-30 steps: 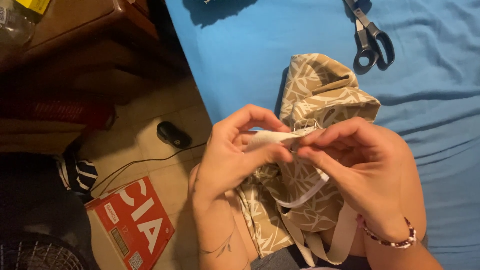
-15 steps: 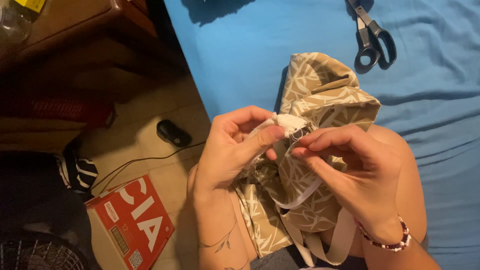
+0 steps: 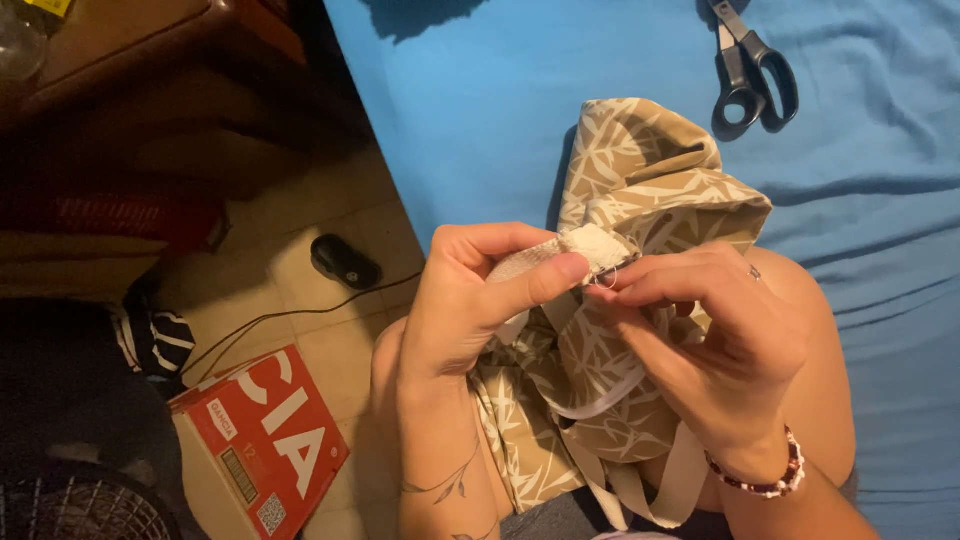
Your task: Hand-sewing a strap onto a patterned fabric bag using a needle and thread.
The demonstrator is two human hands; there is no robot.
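My left hand (image 3: 470,300) pinches the folded end of a white elastic band (image 3: 590,247) between thumb and fingers. My right hand (image 3: 715,335) meets it from the right, fingertips closed on the same band end, where a small metal pin shows. Under both hands lies a beige fabric piece with a white leaf print (image 3: 640,170), draped over my lap and onto the blue sheet (image 3: 480,110). The band trails down in a loop across the fabric. Beige straps hang below my right wrist, which wears a beaded bracelet.
Black scissors (image 3: 750,70) lie on the blue sheet at the top right. On the tiled floor to the left are a red cardboard box (image 3: 265,435), a small black device (image 3: 345,262) with a cable, and dark wooden furniture (image 3: 150,60).
My hands have drawn closer together and the band end has been folded tighter; the right fingertips now sit right against the left thumb. The fabric has not shifted.
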